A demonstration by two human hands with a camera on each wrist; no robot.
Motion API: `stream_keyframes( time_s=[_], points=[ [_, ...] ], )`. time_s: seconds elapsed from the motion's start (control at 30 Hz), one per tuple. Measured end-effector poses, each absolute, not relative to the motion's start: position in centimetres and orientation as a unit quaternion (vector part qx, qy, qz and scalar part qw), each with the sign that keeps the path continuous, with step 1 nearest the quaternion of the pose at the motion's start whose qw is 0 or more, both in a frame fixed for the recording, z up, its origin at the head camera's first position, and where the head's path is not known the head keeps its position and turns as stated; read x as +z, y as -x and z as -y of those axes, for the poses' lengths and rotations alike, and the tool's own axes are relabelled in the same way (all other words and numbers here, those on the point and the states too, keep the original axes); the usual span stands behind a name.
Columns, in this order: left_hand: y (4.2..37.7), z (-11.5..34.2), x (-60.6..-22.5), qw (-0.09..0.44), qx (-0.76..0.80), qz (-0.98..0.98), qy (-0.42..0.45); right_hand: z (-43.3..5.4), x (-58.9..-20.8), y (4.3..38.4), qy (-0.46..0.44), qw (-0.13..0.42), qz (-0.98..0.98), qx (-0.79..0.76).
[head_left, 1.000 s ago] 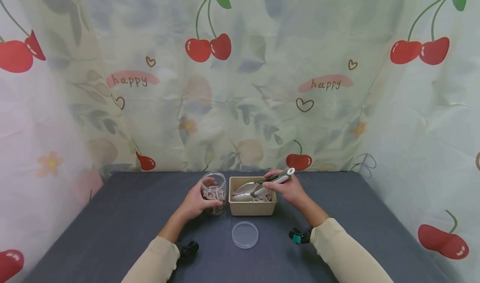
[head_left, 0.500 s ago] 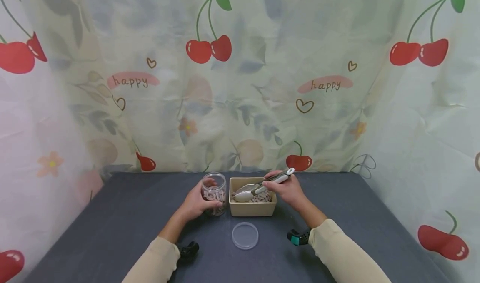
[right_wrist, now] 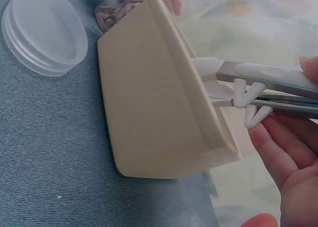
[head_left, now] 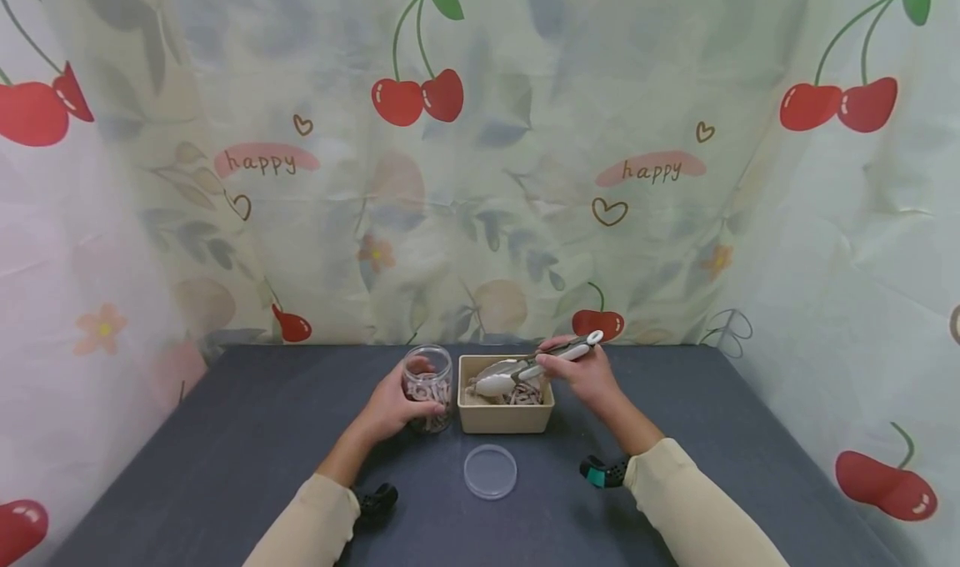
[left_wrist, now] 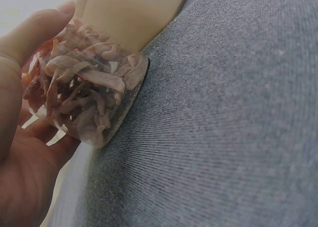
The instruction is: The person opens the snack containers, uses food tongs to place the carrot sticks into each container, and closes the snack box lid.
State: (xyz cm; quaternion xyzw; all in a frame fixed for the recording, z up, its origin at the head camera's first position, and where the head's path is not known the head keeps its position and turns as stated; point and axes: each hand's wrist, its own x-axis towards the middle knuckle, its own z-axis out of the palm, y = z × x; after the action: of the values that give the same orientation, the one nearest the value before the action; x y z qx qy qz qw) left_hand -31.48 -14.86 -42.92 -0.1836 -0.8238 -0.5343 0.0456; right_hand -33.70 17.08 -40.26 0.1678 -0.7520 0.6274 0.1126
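My left hand [head_left: 392, 404] grips a clear jar [head_left: 428, 367] that stands upright on the table. Pale pinkish-brown strips [left_wrist: 84, 78] partly fill the jar, as the left wrist view shows. Right beside it stands a beige rectangular box [head_left: 504, 419] with similar strips [head_left: 522, 394] inside. My right hand [head_left: 581, 373] holds metal tongs [head_left: 573, 348] with white grips, slanting down into the box. The tong heads [head_left: 495, 383] are over the left part of the box; whether strips sit between them cannot be seen. In the right wrist view the box wall hides the tong tips.
A translucent round lid [head_left: 491, 471] lies on the dark grey table [head_left: 247, 459] in front of the box. Curtains [head_left: 487, 217] printed with cherries hang behind and at both sides. Each wrist wears a dark band [head_left: 603, 472].
My right hand and the tongs have shifted slightly up and to the right, so the tong heads sit a little higher in the box. The left hand and jar have stayed put.
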Motion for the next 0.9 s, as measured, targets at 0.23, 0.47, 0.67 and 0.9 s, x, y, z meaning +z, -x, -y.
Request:
stream_keyframes(
  time_s=[0.23, 0.47, 0.67, 0.9],
  points=[
    [31.5, 14.9, -42.9, 0.050, -0.530, 0.826, 0.186, -17.6, -39.5, 33.7, -0.162, 0.114, 0.728, 0.657],
    [31.5, 14.8, -42.9, 0.051, -0.529, 0.827, 0.184, -17.7, -38.1, 33.3, -0.166, 0.107, 0.711, 0.675],
    [31.5, 14.8, -43.0, 0.050, -0.530, 0.827, 0.181, -17.4, -36.9, 33.1, -0.171, 0.120, 0.706, 0.677],
    [31.5, 14.7, -43.0, 0.052, -0.532, 0.826, 0.180, -16.4, -35.3, 32.7, -0.193, 0.128, 0.691, 0.685]
  ],
)
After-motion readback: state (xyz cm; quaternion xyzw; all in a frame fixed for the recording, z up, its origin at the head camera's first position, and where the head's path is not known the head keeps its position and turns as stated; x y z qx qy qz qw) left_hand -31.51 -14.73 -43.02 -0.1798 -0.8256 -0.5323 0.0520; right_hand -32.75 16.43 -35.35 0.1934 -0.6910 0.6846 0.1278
